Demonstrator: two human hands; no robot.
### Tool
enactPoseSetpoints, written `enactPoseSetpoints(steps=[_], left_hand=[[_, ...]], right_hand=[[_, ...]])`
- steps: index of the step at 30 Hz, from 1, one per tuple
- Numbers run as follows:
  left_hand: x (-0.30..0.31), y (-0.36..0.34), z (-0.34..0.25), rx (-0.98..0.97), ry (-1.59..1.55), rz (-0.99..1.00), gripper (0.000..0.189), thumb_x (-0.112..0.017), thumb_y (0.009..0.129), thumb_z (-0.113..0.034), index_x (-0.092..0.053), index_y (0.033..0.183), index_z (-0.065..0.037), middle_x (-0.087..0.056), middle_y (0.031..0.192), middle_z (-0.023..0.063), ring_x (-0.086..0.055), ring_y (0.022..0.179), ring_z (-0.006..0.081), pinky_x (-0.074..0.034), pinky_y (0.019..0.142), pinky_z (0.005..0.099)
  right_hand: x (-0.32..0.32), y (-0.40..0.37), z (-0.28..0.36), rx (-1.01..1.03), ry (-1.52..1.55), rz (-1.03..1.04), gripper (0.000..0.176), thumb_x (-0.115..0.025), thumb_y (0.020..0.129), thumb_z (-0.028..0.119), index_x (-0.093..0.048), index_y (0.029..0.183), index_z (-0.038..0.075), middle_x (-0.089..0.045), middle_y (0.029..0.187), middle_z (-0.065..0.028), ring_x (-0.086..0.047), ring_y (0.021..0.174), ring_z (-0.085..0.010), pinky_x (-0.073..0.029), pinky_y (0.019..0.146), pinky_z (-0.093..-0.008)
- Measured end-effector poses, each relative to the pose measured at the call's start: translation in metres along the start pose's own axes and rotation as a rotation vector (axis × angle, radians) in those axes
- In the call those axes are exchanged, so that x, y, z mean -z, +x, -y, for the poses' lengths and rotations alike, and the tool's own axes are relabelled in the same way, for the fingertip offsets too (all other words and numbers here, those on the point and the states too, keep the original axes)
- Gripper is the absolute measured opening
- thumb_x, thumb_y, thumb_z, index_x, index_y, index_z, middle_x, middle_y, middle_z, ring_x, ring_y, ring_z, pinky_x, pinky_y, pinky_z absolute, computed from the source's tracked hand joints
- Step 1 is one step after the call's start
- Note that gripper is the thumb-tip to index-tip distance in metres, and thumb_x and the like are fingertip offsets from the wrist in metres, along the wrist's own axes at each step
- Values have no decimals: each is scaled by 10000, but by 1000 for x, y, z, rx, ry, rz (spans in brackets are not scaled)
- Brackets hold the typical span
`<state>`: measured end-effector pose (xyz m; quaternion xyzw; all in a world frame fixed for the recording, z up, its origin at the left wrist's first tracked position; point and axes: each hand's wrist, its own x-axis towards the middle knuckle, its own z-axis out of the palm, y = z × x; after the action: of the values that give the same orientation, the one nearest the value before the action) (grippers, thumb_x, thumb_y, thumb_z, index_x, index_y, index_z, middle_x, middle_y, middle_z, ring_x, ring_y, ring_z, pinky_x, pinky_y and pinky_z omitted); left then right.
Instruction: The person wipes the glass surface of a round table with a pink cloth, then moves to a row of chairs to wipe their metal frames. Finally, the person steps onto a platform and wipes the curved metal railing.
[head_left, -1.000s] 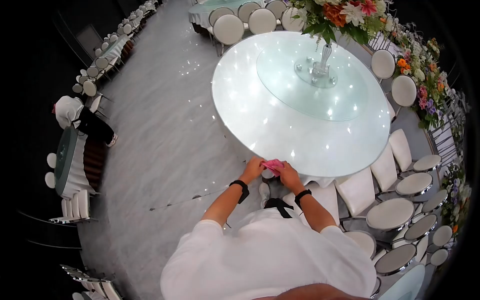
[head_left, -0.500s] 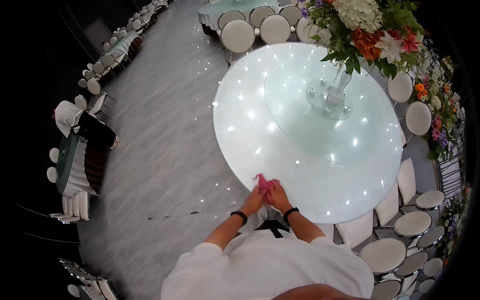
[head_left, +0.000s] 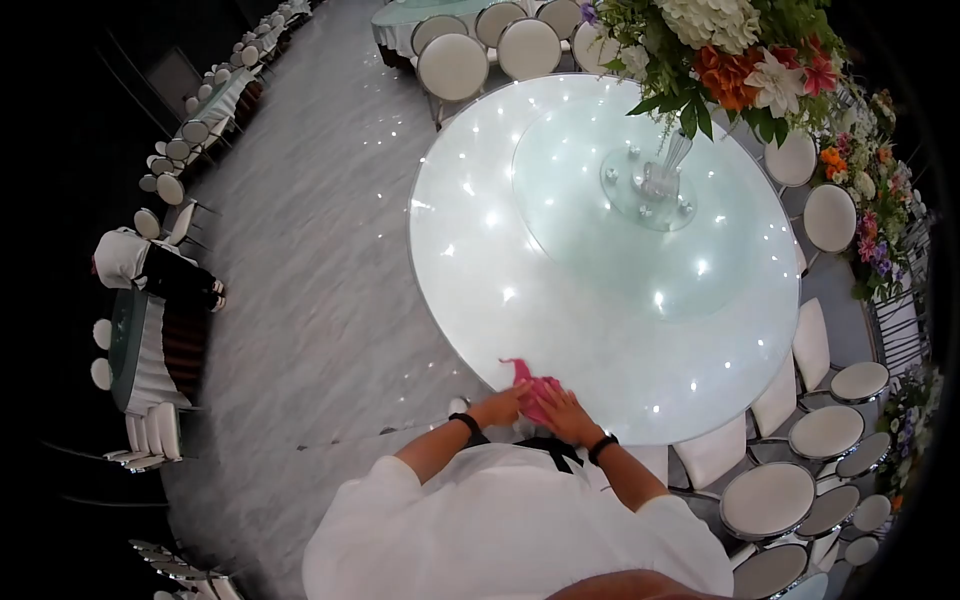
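Note:
A crumpled pink cloth (head_left: 530, 388) lies between my two hands at the near edge of the round white table (head_left: 470, 290). My left hand (head_left: 502, 406) has its fingers closed on the cloth's left side. My right hand (head_left: 568, 418) rests on the cloth's right part, palm down, with its fingers stretched out. One end of the cloth sticks out beyond the fingers onto the tabletop. Farther back, a round glass turntable (head_left: 560, 200) bears a clear stand (head_left: 660, 180) with a large flower arrangement (head_left: 730, 70).
White chairs (head_left: 768, 500) crowd the right side, and more stand behind the table (head_left: 453, 67). Flowers (head_left: 868, 220) line the far right. At the left, another person (head_left: 150, 265) bends over a covered table (head_left: 150, 340). Grey floor (head_left: 310, 250) runs between the tables.
My hands have moved apart a little and lower over the cloth, and the right one has flattened out. The cloth is more spread. The view has shifted slightly.

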<state>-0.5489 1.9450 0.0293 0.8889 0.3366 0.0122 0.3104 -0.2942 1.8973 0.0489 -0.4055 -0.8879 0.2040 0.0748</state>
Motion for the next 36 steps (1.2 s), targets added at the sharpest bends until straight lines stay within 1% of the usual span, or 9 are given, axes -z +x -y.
enactPoseSetpoints(steps=[2,10,14,20,21,29,31,33,36], left_hand=[[10,6,-24,-202,-72,172,384,-627,827,-141,-652,1185,-5,-307,1539,230,-384,1377,408,-435,1058,462],[33,30,-3,-282,152,391,390,-646,854,-289,-674,1168,-59,-510,1289,169,-449,1276,352,-497,970,445],[64,-1,47,-156,91,208,309,-637,857,-280,-702,1117,-127,-545,1228,153,-539,1125,348,-497,917,452],[100,-31,129,39,94,119,355,-585,893,-228,-657,1239,-255,-602,1079,164,-579,1012,391,-492,856,480],[104,-35,140,86,100,42,354,-577,893,-218,-656,1237,-244,-604,1056,168,-589,980,392,-492,849,488],[159,-66,198,416,-190,-68,636,-598,853,-187,-431,1460,-277,-633,1174,202,-637,1027,416,-527,849,504],[151,-73,216,349,-157,-80,704,-599,841,-174,-373,1501,-265,-659,1151,213,-648,1015,399,-526,831,500],[145,-66,218,337,-180,-73,523,-596,821,-154,-511,1335,-115,-681,1034,225,-657,934,427,-528,793,502],[144,-60,201,195,-337,0,410,-536,850,-145,-529,1249,-52,-700,941,213,-682,853,379,-529,762,466]], right_hand=[[10,-29,4,-63,-17,37,672,-623,923,402,-402,1495,125,-177,1635,-162,-212,1491,-384,-342,1058,-615],[30,17,57,-199,9,55,562,-647,880,329,-516,1384,118,-428,1436,-186,-504,1215,-371,-478,850,-504],[30,71,72,-72,235,-137,482,-635,867,266,-551,1276,26,-485,1352,-185,-560,1093,-399,-533,833,-486],[20,183,78,-432,533,45,484,-521,969,280,-447,1367,13,-487,1387,-150,-579,1109,-402,-548,843,-472],[-15,198,59,-115,194,-111,512,-542,954,302,-447,1377,29,-487,1372,-178,-601,1063,-420,-557,812,-495],[-28,334,54,-306,17,-13,621,-655,857,268,-445,1386,21,-482,1295,-260,-600,990,-440,-556,760,-524],[-39,341,63,-364,103,-78,626,-656,847,242,-442,1392,18,-483,1271,-271,-593,986,-442,-546,789,-524],[-49,334,67,-269,53,-451,581,-648,846,230,-469,1366,43,-498,1226,-269,-583,1011,-456,-538,815,-520],[-38,304,91,-447,195,-430,486,-664,833,255,-509,1258,79,-525,1177,-230,-601,1012,-433,-540,802,-514]])
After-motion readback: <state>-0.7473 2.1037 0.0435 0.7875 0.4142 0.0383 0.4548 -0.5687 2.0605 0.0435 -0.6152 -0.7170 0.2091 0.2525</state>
